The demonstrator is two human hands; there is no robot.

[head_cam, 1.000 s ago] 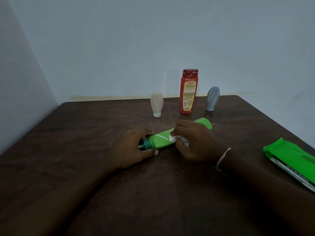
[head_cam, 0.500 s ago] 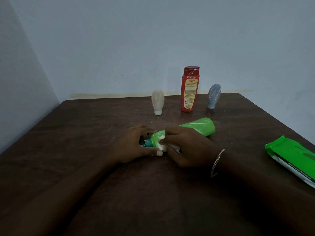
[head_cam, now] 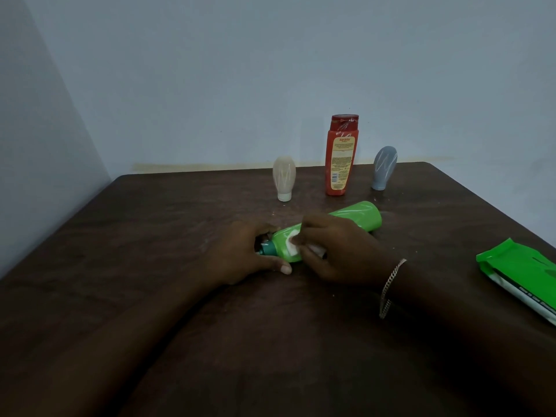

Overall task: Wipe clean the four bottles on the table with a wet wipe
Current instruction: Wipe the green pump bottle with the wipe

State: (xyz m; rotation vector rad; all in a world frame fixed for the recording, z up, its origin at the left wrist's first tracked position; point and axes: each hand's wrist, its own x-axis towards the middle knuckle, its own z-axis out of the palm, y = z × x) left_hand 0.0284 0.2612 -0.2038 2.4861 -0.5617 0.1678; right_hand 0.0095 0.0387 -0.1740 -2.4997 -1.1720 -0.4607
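Note:
A green bottle (head_cam: pixel 358 216) lies on its side in the middle of the dark table (head_cam: pixel 150 236), its teal cap pointing left. My left hand (head_cam: pixel 243 254) grips the cap end. My right hand (head_cam: pixel 337 251) holds a white wet wipe (head_cam: pixel 292 239) against the bottle's shoulder near the neck. Behind stand a beige bottle (head_cam: pixel 284 179) upside down on its white cap, a tall red bottle (head_cam: pixel 341 155) and a grey bottle (head_cam: pixel 383 167) upside down on its cap.
A green pack of wet wipes (head_cam: pixel 523 272) lies flat at the table's right edge. Pale walls close in behind the table and on the left.
My right hand has slid the wipe along the green bottle from its middle toward the neck. The left hand has kept its grip on the cap end.

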